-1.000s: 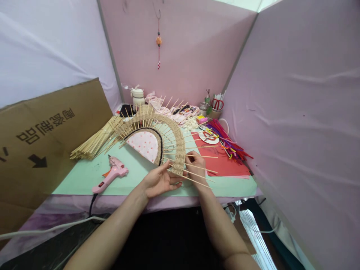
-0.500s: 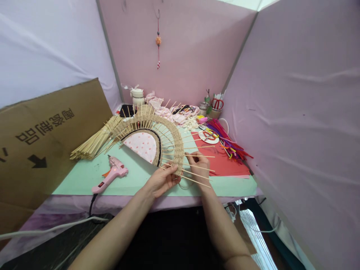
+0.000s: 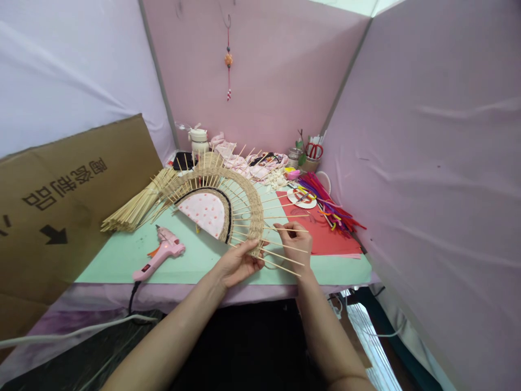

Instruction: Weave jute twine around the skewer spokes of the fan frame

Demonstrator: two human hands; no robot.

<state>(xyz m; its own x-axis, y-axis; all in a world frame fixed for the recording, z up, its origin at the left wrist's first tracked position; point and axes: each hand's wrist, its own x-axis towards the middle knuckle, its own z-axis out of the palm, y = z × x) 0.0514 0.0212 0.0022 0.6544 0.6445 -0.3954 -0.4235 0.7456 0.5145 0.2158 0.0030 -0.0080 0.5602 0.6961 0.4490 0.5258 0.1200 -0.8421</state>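
Note:
A half-round woven piece (image 3: 255, 209) has thin sticks radiating through a band of beige twine, and a pink dotted fabric half-circle (image 3: 204, 213) edged in black at its centre. My left hand (image 3: 240, 264) grips the lower end of the band, thumb on top and fingers beneath. To the right, my right hand (image 3: 296, 241) is closed in a pinch among the protruding stick ends. A thin strand of twine runs from the band to its fingertips. Below, a loop of twine (image 3: 275, 265) hangs near the lowest sticks.
At left lie a pink glue gun (image 3: 163, 252) and a bundle of sticks (image 3: 134, 206), beside a cardboard sheet (image 3: 81, 201). Red paper (image 3: 329, 239) and colourful pipe cleaners (image 3: 331, 203) are on the right. A white bottle (image 3: 199, 141) and scissors (image 3: 315, 150) stand at the back.
My right hand has moved slightly right, away from the band, with the strand now stretched between. The woven piece has tilted a little; my left hand keeps its grip.

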